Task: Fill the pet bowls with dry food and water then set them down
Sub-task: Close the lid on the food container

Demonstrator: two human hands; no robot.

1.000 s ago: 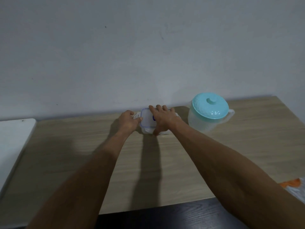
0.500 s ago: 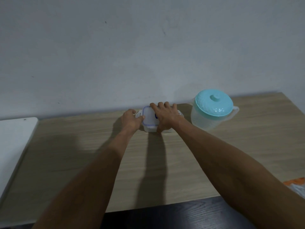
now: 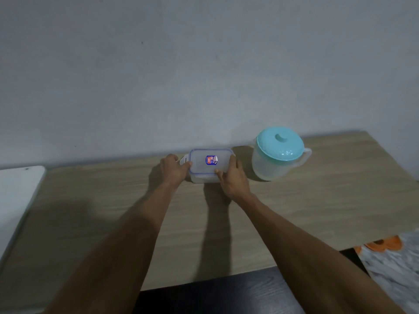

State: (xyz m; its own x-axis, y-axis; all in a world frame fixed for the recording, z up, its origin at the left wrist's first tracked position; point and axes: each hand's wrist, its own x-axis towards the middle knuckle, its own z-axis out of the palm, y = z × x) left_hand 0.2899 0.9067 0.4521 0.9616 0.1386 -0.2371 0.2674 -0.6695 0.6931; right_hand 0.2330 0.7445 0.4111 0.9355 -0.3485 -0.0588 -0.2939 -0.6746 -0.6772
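Observation:
A small clear plastic container (image 3: 201, 163) with a blue-rimmed snap lid and a sticker on top sits on the wooden table (image 3: 317, 200), close to the wall. My left hand (image 3: 174, 169) grips its left end at the side flap. My right hand (image 3: 232, 179) holds its right front corner, thumb on the front edge. To the right stands a translucent jug (image 3: 275, 164) with a turquoise lid, apart from my hands. What is inside the container I cannot tell. No pet bowl is in view.
A white surface (image 3: 15, 200) adjoins the table on the left. The grey wall (image 3: 204, 75) runs right behind the container and jug. A patterned grey and orange cloth (image 3: 390, 264) lies at the lower right. Dark floor (image 3: 215, 293) shows below the table's front edge.
My right hand has slid off the lid's top to the container's right front corner, uncovering the lid and its sticker. My left hand stays at the left end.

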